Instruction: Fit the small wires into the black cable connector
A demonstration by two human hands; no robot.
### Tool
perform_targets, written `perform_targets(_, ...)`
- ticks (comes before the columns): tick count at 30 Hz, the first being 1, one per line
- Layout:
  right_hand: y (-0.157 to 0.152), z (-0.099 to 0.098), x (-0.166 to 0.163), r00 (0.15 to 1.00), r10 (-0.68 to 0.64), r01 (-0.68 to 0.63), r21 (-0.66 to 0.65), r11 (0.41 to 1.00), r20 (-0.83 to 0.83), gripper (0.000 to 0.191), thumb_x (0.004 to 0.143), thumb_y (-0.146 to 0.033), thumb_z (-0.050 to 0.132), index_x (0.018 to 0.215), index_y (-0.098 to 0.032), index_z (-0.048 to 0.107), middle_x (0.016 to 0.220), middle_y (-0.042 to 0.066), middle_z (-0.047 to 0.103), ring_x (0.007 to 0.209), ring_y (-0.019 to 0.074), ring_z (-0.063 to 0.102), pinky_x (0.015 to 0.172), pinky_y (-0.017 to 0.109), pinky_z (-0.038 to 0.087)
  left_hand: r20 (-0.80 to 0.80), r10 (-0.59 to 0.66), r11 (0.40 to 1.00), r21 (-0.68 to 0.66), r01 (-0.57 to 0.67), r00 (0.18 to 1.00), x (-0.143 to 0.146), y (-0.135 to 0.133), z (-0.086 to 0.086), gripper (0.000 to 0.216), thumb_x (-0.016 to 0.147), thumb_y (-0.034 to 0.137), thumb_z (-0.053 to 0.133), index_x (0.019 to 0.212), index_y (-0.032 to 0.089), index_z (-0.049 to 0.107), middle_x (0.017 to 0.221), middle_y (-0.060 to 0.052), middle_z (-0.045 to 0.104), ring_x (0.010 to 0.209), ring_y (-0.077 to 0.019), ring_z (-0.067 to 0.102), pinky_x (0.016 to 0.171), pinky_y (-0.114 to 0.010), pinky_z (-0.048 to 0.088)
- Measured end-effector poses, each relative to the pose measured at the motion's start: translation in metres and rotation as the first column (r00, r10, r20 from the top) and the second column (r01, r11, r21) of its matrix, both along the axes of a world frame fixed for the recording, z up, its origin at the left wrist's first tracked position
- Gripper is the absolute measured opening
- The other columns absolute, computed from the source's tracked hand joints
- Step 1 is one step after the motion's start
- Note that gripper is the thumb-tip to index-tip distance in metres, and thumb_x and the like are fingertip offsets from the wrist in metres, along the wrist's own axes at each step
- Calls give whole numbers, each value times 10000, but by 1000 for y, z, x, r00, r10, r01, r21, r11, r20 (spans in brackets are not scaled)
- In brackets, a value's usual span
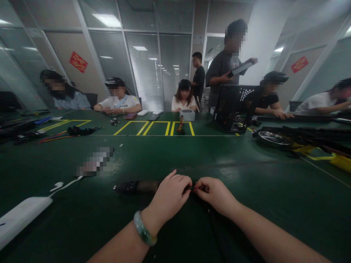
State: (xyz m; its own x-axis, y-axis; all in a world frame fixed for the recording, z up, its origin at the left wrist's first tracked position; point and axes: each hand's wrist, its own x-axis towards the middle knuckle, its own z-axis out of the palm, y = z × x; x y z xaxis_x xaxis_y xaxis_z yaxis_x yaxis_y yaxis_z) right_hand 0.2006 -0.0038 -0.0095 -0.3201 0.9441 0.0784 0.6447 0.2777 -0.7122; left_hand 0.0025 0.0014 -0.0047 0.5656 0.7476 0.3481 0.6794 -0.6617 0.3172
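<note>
My left hand [171, 195] is curled shut over the right end of a dark cylindrical tool [135, 187] that lies on the green table [164, 153]. A green bangle [144, 229] circles that wrist. My right hand [215, 193] pinches a small dark part [195, 188] between thumb and fingers, right against the left hand's fingertips. A thin black cable [211, 223] runs down from there toward me, under my right forearm.
A white flat device [22, 217] with a white cord lies at front left. Yellow floor-tape boxes mark the table's far middle, with a small white box [187, 115] and wires. A black crate [234, 107] and long black parts sit at right. Several people sit or stand around the far edge.
</note>
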Motion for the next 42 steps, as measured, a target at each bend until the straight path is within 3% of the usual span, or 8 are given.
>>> perform_targets(25,4,-8,1,1000,7,-8,34,999,15,80,828,-237,595,828,-227,674,743,-31,653,660,124,574,584,213,381,-14,-14,1000,13,14,1000,0,-1,1,60,860,183,550,893,230,567,976,28,636,950,-162,581,1095,-442,247)
perform_targets(30,3,-7,1,1000,12,-12,27,1000,21,85,832,-233,591,832,-220,676,758,-26,659,682,125,585,600,210,388,-10,-21,1000,-10,21,1000,0,1,-2,180,828,127,573,962,247,562,984,44,625,951,-153,568,1093,-442,243)
perform_targets(35,3,-4,1,999,23,-23,26,999,26,90,829,-231,595,828,-221,684,758,-25,661,675,122,582,592,206,386,-27,1,999,-47,-2,1000,0,2,-3,124,827,135,583,908,227,570,931,22,617,905,-174,558,907,-373,412)
perform_targets(42,0,-6,1,1000,29,-29,5,1000,11,99,832,-230,582,833,-219,680,755,-21,664,671,124,589,581,205,387,0,-38,996,-83,38,999,-2,2,-2,127,832,138,573,926,219,599,931,6,622,893,-174,548,830,-328,421)
